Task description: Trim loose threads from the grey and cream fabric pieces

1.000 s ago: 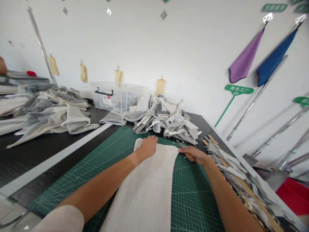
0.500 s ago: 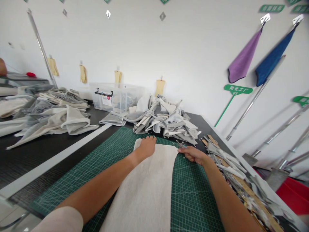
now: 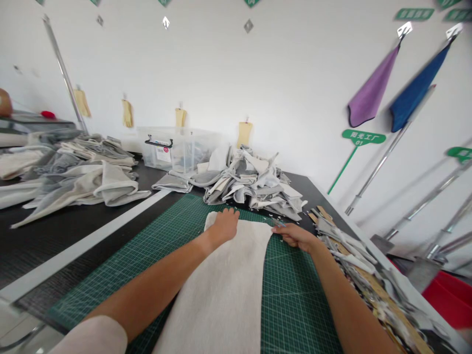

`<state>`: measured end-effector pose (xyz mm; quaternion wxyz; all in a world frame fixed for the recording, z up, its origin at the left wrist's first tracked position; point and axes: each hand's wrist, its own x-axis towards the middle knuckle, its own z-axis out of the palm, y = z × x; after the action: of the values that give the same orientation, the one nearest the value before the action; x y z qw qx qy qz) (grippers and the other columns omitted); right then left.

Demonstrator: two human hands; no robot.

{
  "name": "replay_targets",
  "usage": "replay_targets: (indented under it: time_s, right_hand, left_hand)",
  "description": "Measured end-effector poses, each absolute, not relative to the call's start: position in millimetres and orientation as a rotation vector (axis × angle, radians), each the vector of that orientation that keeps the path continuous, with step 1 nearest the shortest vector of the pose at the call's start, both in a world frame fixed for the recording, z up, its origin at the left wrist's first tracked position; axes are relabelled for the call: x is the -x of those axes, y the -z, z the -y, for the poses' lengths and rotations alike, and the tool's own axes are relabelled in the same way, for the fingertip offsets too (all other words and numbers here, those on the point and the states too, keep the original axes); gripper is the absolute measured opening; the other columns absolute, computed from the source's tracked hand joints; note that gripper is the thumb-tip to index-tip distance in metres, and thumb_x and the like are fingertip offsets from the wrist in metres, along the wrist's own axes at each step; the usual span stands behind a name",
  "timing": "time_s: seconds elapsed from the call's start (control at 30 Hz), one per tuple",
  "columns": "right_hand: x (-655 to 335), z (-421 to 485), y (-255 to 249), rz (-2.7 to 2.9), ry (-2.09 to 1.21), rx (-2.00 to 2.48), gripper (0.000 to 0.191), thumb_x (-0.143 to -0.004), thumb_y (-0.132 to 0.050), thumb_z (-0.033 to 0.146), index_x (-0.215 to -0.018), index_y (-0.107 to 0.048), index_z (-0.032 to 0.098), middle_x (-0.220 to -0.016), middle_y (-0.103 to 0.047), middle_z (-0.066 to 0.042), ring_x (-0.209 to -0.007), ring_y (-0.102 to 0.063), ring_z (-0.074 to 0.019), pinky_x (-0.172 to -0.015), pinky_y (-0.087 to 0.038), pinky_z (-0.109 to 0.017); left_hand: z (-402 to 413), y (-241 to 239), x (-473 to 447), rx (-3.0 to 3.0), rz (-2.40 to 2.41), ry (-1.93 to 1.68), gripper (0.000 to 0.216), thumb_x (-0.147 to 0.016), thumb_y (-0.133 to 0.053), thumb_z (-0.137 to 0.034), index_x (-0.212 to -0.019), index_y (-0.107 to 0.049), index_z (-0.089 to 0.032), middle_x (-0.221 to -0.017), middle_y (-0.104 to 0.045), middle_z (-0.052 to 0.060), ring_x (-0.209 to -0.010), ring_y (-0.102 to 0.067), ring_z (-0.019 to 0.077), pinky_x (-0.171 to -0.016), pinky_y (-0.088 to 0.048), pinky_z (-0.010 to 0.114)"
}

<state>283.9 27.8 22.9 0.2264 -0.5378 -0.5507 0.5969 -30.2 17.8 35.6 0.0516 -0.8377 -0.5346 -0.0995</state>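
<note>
A long strip of off-white cloth (image 3: 224,290) lies on a green cutting mat (image 3: 162,246), running from the near edge to the far end. My left hand (image 3: 224,223) rests flat on the cloth's far end, fingers together and pressing it down. At the cloth's far right corner my right hand (image 3: 295,235) is closed round a small tool (image 3: 278,222) whose tip shows by the fingers; what it is I cannot make out.
A heap of grey and white cloth pieces (image 3: 250,184) lies just beyond the mat, with a clear plastic box (image 3: 173,147) behind it. More folded cloth (image 3: 73,172) is piled at the left. Scraps and a wooden ruler (image 3: 354,260) line the right edge. A red bin (image 3: 448,297) stands below.
Both hands stay almost where they were on the cloth's far end; the view has shifted only slightly.
</note>
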Motion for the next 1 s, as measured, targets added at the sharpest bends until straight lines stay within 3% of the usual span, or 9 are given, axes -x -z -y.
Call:
replay_targets:
  time_s: [0.27,0.57,0.73,1.0]
  right_hand:
    - [-285.9,-30.1,-19.5,1.513,-1.638,1.481,0.040,-0.073,-0.077,0.050,-0.078,-0.049,0.021,-0.043,-0.024,0.014,-0.040,-0.011,-0.0043,-0.040,-0.003,-0.023]
    - [-284.9,-28.9,-20.2,1.509,-1.634,1.479,0.043,-0.074,-0.077,0.051,-0.074,-0.046,0.022,-0.043,-0.025,0.014,-0.040,-0.011,-0.0041,-0.040,-0.003,-0.023]
    - [-283.3,-27.9,-22.3,1.483,-1.649,1.467,0.041,-0.073,-0.079,0.047,-0.075,-0.046,0.022,-0.045,-0.024,0.014,-0.040,-0.013,-0.0040,-0.039,-0.003,-0.023]
    - [-282.5,-24.5,-24.6,1.461,-1.641,1.432,0.041,-0.070,-0.081,0.045,-0.083,-0.050,0.022,-0.048,-0.024,0.015,-0.039,-0.013,-0.0033,-0.038,-0.004,-0.022]
  left_hand:
    - [-13.8,-46.4,26.3,2.579,1.678,0.225,0.038,-0.089,-0.041,-0.012,-0.123,-0.057,-0.013,-0.121,-0.058,0.019,-0.108,-0.056,0.0331,-0.084,-0.049,0.044]
    - [-6.8,-62.9,15.2,2.715,1.623,0.218,0.038,-0.085,-0.048,-0.015,-0.122,-0.058,-0.014,-0.120,-0.061,0.019,-0.111,-0.058,0.0336,-0.089,-0.049,0.048]
    - [-19.5,-62.5,-2.8,2.863,1.460,0.395,0.030,-0.089,-0.048,-0.024,-0.115,-0.061,-0.015,-0.117,-0.063,0.017,-0.110,-0.060,0.0310,-0.094,-0.048,0.044]
    - [-43.7,-24.6,-45.1,2.952,1.326,0.794,0.036,-0.093,-0.050,-0.038,-0.121,-0.062,-0.019,-0.118,-0.066,0.010,-0.111,-0.060,0.0260,-0.099,-0.045,0.038]
